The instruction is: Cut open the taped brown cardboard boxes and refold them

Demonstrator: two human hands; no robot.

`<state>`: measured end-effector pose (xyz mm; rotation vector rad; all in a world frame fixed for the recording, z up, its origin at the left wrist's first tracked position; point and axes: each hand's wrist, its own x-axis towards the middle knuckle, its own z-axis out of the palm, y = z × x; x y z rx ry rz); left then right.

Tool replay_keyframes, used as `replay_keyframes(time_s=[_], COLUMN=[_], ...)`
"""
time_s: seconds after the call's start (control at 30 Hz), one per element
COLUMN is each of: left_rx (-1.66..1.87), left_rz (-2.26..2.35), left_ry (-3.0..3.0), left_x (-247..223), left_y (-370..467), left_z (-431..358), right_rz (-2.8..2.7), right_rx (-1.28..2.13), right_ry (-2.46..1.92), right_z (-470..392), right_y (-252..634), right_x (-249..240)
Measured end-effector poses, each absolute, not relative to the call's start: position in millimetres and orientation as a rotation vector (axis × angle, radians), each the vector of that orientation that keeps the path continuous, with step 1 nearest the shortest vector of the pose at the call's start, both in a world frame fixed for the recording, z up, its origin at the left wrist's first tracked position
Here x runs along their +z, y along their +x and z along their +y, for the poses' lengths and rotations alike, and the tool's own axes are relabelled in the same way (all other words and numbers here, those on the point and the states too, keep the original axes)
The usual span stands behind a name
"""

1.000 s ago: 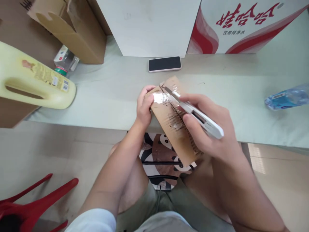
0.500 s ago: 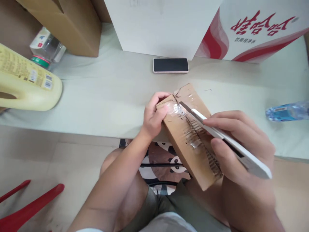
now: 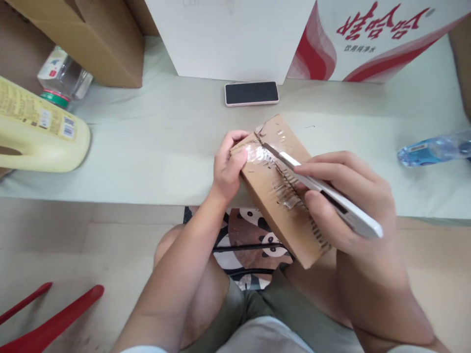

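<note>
My left hand (image 3: pixel 228 166) grips the upper left end of a brown cardboard box (image 3: pixel 272 206), thumb on top and fingers round the far edge. Clear tape and a ragged, cut-up seam run along the box's upper face. In my right hand (image 3: pixel 349 201) is a white utility knife (image 3: pixel 331 196), held with the fingers closed round its handle. Its dark blade points up and left, with the tip at the seam near the taped end. The box is tilted over the table's front edge, its near end above my lap.
A phone (image 3: pixel 251 93) lies on the pale cloth-covered table (image 3: pixel 165 147), before a white carton (image 3: pixel 235 44). To the left are a yellow jug (image 3: pixel 47 142) and a green-capped bottle (image 3: pixel 59 83); a blue-labelled bottle (image 3: pixel 430 149) lies right. Red legs (image 3: pixel 66 318) show lower left.
The whole view has shifted slightly. The knife handle sits lower and flatter against the box, its blade tip still at the seam near the far end. My left hand keeps its hold.
</note>
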<state>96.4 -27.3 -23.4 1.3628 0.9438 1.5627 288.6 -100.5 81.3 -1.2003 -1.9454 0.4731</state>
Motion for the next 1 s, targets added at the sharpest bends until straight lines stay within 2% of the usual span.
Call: replay_keyframes(time_s=[1.0], left_rx=[1.552], left_rz=[1.049], left_ry=[1.356], left_x=[-19.0], left_y=[96.4], left_z=[-27.6], right_rz=[-1.982], right_rx=[0.373], right_ry=[-1.117], right_z=[-96.4], right_y=[287.6], right_x=[76.2])
